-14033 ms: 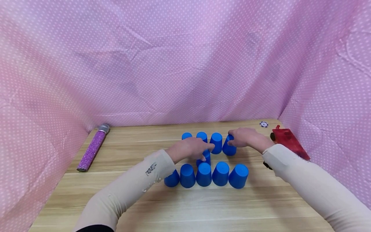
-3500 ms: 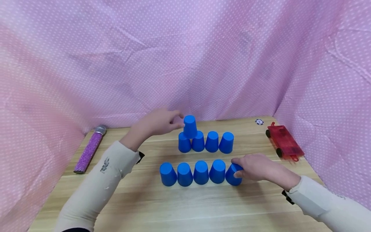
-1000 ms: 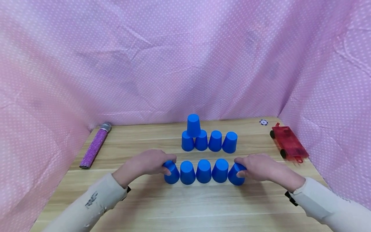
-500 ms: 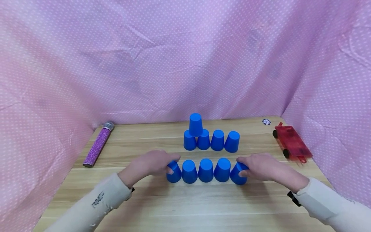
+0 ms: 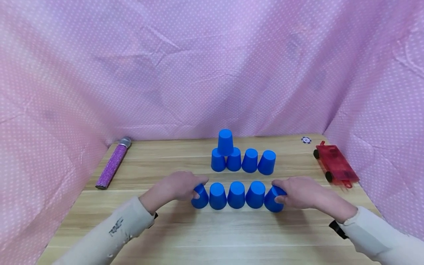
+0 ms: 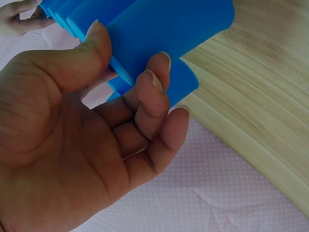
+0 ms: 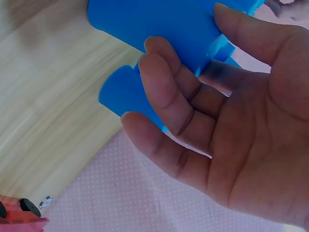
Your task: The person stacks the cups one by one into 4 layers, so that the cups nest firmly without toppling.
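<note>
Upside-down blue cups stand on the table in two rows. In the head view, my left hand [image 5: 182, 186] holds the cup at the left end of the front row [image 5: 200, 200], thumb on the near side and fingers behind. My right hand [image 5: 299, 192] likewise grips the right-end cup [image 5: 273, 202]. Both wrist views show thumb and fingertips against the walls of the left cup [image 6: 164, 34] and the right cup [image 7: 159, 24]. Between them stand three more cups, the middle one [image 5: 236, 195] among them. Behind, one cup [image 5: 225, 142] rests across the two leftmost back-row cups [image 5: 218, 162].
A purple glittery microphone [image 5: 113, 163] lies at the table's left. A red toy cart [image 5: 336, 163] with black wheels and a poker chip [image 5: 306, 140] lie at the right. Pink dotted cloth [image 5: 212, 73] hangs behind and on both sides of the wooden table [image 5: 212, 239].
A cup was put on the back row's left pair, and my left hand let it go and moved to the front row's left end. Over the last second both hands stay on the end cups.
</note>
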{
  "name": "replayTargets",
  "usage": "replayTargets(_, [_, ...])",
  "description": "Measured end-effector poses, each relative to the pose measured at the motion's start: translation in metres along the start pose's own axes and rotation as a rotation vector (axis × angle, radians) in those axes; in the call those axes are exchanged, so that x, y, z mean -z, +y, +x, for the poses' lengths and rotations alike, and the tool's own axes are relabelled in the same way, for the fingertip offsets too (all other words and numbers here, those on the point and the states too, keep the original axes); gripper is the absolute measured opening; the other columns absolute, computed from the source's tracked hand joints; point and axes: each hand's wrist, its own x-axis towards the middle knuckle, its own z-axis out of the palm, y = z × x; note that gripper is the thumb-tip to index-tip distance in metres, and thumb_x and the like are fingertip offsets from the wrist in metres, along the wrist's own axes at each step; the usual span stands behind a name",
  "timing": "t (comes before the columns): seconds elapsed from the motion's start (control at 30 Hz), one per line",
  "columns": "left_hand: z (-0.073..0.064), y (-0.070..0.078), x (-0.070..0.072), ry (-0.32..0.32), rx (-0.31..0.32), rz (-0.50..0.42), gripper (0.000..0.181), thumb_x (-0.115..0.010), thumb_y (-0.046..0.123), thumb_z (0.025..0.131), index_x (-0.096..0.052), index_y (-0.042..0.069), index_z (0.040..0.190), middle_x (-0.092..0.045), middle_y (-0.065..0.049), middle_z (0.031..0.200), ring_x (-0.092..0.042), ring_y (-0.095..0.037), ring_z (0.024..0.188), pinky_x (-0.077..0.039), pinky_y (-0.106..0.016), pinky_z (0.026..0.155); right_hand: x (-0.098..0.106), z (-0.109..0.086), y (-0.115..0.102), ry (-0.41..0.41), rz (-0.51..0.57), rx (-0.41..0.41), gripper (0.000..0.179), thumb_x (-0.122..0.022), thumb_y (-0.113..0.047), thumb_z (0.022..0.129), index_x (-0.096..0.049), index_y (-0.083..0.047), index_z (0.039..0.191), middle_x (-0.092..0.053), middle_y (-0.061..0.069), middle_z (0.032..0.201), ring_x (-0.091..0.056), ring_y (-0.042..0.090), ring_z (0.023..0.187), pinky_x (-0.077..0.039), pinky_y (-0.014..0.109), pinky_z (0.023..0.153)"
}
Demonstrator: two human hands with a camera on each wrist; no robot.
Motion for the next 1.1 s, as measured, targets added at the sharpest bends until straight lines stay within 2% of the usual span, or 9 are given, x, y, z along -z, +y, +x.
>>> replayTargets(0.17, [0.001,0.000,0.001,-0.002,0.004,0.006,0.027,-0.076,0.026,0.090,-0.051,0.026,0.100,-0.058,0.005,0.072,-0.056,-0.015,0.068,-0.045,-0.027,0.061,0.010,-0.004,0.002,0.015,-0.003,-0.001,0.059,-0.073,-0.038,0.090,-0.058,-0.005,0.136,-0.071,0.016,0.118,-0.069,0.036,0.106,-0.058,0.055,0.083])
replayTargets(0.57, [0.000,0.003,0.002,-0.008,0.016,0.010,0.028,-0.077,0.026,0.089,-0.052,0.026,0.103,-0.059,0.005,0.075,-0.058,-0.015,0.070,-0.048,-0.027,0.063,0.048,-0.003,0.014,0.081,-0.047,-0.019,0.063,-0.069,-0.042,0.092,-0.055,-0.002,0.139,-0.070,0.020,0.120,-0.069,0.039,0.104,-0.059,0.054,0.077])
replayTargets(0.83, [0.000,0.006,0.004,-0.018,0.019,0.033,0.028,-0.076,0.026,0.090,-0.052,0.024,0.103,-0.058,0.003,0.072,-0.057,-0.016,0.068,-0.046,-0.027,0.062,0.081,0.005,0.014,0.139,-0.074,-0.025,0.061,-0.067,-0.040,0.094,-0.054,-0.002,0.140,-0.069,0.019,0.121,-0.067,0.040,0.109,-0.055,0.059,0.085])
replayTargets(0.9, [-0.001,0.006,0.004,-0.019,0.020,0.042,0.028,-0.076,0.026,0.090,-0.051,0.024,0.103,-0.058,0.003,0.071,-0.056,-0.016,0.068,-0.046,-0.027,0.062,0.090,0.008,0.012,0.152,-0.099,-0.025,0.059,-0.066,-0.040,0.095,-0.055,-0.003,0.139,-0.071,0.015,0.117,-0.068,0.037,0.106,-0.055,0.058,0.082])
replayTargets(1.0, [0.000,0.007,0.004,-0.019,0.023,0.047,0.028,-0.076,0.026,0.090,-0.051,0.024,0.103,-0.057,0.003,0.071,-0.056,-0.016,0.068,-0.046,-0.027,0.062,0.101,0.015,0.008,0.151,-0.119,-0.038,0.057,-0.064,-0.041,0.095,-0.056,-0.005,0.138,-0.071,0.010,0.111,-0.068,0.034,0.104,-0.055,0.058,0.080])
replayTargets(1.1, [0.000,0.007,0.004,-0.020,0.021,0.048,0.028,-0.076,0.026,0.090,-0.051,0.024,0.103,-0.057,0.003,0.072,-0.056,-0.016,0.068,-0.046,-0.027,0.062,0.108,0.023,0.004,0.128,-0.101,-0.049,0.060,-0.062,-0.041,0.097,-0.052,-0.003,0.142,-0.069,0.016,0.119,-0.065,0.040,0.111,-0.053,0.063,0.086])
